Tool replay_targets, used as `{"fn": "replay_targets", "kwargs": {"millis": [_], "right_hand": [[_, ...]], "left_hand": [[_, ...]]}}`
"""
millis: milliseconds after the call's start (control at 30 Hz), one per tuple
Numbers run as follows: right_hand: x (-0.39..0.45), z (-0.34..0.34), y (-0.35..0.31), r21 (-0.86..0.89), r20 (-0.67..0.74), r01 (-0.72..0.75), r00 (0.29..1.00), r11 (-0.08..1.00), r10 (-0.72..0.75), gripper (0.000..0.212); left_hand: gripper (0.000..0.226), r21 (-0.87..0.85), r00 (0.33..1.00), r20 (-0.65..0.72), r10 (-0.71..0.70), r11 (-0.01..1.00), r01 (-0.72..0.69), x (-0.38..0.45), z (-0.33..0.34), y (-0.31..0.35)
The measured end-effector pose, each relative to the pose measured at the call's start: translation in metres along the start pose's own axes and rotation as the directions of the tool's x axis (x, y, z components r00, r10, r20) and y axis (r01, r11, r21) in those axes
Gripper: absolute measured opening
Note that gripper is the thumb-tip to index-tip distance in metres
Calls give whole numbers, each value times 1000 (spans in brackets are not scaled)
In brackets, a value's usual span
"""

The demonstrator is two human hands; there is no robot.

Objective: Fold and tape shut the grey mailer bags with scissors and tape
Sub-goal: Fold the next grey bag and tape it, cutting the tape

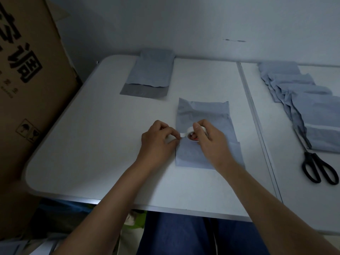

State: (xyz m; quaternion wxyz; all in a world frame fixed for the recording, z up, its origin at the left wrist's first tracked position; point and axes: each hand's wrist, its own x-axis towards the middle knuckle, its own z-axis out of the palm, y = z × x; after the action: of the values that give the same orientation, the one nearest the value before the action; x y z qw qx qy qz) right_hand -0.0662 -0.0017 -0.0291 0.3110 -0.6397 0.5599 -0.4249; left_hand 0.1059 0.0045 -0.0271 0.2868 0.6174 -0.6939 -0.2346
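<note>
A grey mailer bag (204, 115) lies flat in the middle of the white table (95, 144), its top part folded down. Above it my right hand (209, 138) grips a white tape roll (192, 132) with a red inner core. My left hand (158, 138) pinches the free end of the tape just left of the roll, at the bag's left edge. A short strip of tape spans between the two hands. Black scissors (318, 168) lie at the right on the table, apart from both hands.
A stack of grey mailer bags (150, 70) sits at the table's far edge. Several more bags (301, 100) fan out at the right, beyond a seam in the table. A large cardboard box (27, 89) stands at the left.
</note>
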Motion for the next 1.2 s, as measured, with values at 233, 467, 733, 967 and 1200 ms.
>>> {"fn": "replay_targets", "kwargs": {"millis": [233,467,733,967,1200], "right_hand": [[-3,0,1,66,7,-52,999,996,51,21],[-3,-2,-2,75,24,-35,999,997,33,21],[8,-20,-18,-14,111,2,994,1000,0,22],[16,-33,-28,224,117,-130,987,966,106,21],[13,-40,-23,-38,52,-97,994,995,99,29]], "left_hand": [[19,-123,973,94,-210,968,220,7,-16,15],[20,-229,920,238,-313,902,366,16,-17,24],[13,-318,940,186,-286,888,333,17,-25,31],[12,-468,942,187,-278,818,334,14,-30,46],[13,-461,951,193,-243,833,307,13,-36,44]]}}
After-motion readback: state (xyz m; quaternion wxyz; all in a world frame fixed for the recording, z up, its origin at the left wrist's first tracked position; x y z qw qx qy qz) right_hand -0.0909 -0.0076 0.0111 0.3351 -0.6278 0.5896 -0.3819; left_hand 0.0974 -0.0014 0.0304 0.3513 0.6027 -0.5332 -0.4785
